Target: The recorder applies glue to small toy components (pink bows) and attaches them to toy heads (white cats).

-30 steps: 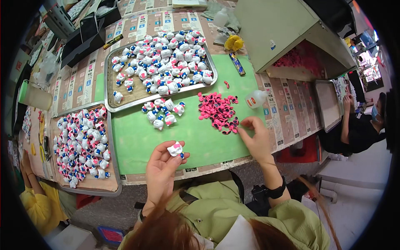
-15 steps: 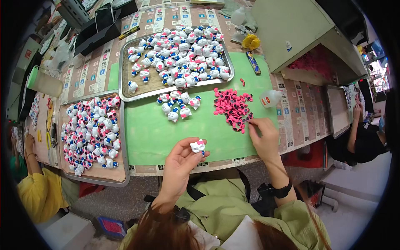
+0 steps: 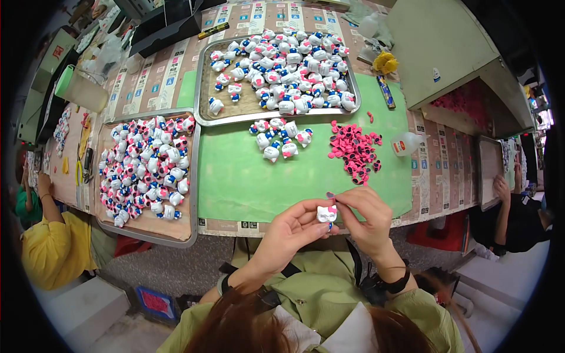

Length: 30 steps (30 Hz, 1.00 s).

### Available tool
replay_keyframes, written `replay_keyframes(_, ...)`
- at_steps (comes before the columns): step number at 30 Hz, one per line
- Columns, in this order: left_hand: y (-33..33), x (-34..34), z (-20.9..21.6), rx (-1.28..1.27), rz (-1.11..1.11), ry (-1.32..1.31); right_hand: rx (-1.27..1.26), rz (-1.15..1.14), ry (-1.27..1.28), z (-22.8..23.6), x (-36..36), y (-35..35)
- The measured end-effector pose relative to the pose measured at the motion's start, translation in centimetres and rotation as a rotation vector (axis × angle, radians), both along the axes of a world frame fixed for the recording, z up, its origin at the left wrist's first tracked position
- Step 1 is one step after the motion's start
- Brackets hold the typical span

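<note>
My left hand (image 3: pixel 283 236) is closed around a small white cat figurine (image 3: pixel 326 215) with a pink bow and a blue body, its face turned up. Right beside it, my right hand (image 3: pixel 369 216) pinches a tiny pink sunglasses piece (image 3: pixel 331 196) at the top of the figurine's head; whether the two touch I cannot tell. A pile of pink sunglasses pieces (image 3: pixel 353 150) with dark lenses lies beyond my right hand on a green mat (image 3: pixel 235 188). Several loose figurines (image 3: pixel 272 153) lie left of that pile.
A metal tray (image 3: pixel 241 110) of white figurines stands at the back. Another tray (image 3: pixel 193 220), at left, holds figurines with pink pieces. Right of the pile stands a small bottle (image 3: pixel 406 143); a grey cabinet (image 3: pixel 438 53) is farther back. Co-workers sit at both sides.
My right hand has come from the pink pile to the figurine, carrying a pink piece. My left hand has moved right with the figurine. The whole view has shifted slightly.
</note>
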<state>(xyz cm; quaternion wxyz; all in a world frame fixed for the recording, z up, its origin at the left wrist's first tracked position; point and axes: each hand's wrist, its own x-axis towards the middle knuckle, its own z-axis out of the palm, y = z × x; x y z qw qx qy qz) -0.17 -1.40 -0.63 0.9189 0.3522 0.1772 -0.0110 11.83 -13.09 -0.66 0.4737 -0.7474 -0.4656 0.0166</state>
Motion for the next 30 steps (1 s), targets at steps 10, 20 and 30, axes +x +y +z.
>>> replay_keyframes(10,0.0,0.0,-0.2,0.080,0.064,0.026,0.044,0.164,-0.247,0.8,-0.5,-0.3)
replay_keyframes(20,0.2,-0.2,-0.2,0.236,0.104,0.062,-0.015,0.189,-0.302,1.0,-0.7,-0.5)
replay_keyframes(30,-0.2,-0.5,-0.2,0.592,0.277,-0.201,0.088,0.121,0.542,1.5,-1.8,-0.5)
